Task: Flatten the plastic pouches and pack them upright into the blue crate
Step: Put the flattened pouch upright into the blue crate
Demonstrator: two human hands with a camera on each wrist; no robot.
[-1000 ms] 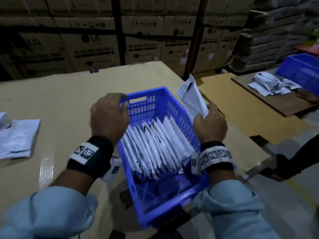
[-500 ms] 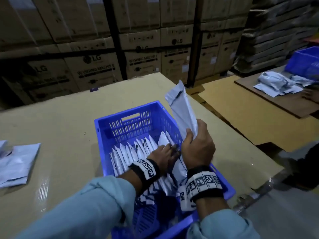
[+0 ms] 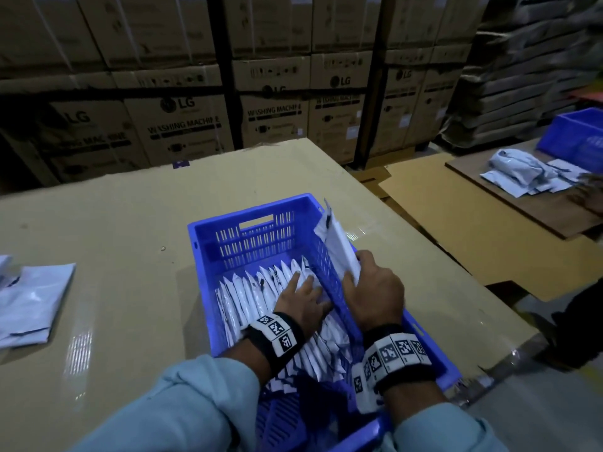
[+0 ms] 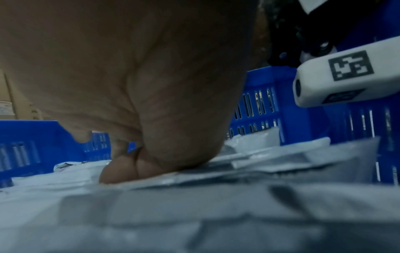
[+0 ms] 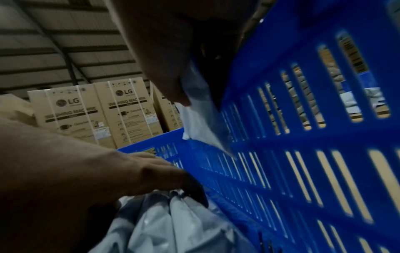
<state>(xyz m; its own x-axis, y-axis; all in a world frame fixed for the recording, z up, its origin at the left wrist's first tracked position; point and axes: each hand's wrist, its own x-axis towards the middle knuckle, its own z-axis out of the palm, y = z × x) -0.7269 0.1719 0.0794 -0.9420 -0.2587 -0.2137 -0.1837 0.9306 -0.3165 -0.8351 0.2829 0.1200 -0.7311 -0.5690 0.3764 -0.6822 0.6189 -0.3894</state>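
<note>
The blue crate (image 3: pixel 248 230) stands on the cardboard-covered table and holds a row of white pouches (image 3: pixel 251 288) standing upright. My left hand (image 3: pixel 301 293) is inside the crate, its straight spread fingers pressing the right end of the row away from the right wall. My right hand (image 3: pixel 362 278) grips one white pouch (image 3: pixel 336 243) upright, just inside that wall. In the right wrist view the held pouch (image 5: pixel 194 116) hangs along the slotted crate wall (image 5: pixel 303 154), above my left hand (image 5: pixel 129 171). The left wrist view shows my palm (image 4: pixel 151 85) resting on pouches (image 4: pixel 194 214).
Loose pouches (image 3: pixel 32 298) lie at the table's left edge. To the right, a wooden board carries another pouch pile (image 3: pixel 522 171) and a second blue crate (image 3: pixel 577 141), with another person's hand (image 3: pixel 587 194) beside them. Stacked cartons (image 3: pixel 182 125) line the back.
My left hand left the crate's far rim and went down onto the packed pouches. My right hand brought the held pouch lower, against the crate's right wall.
</note>
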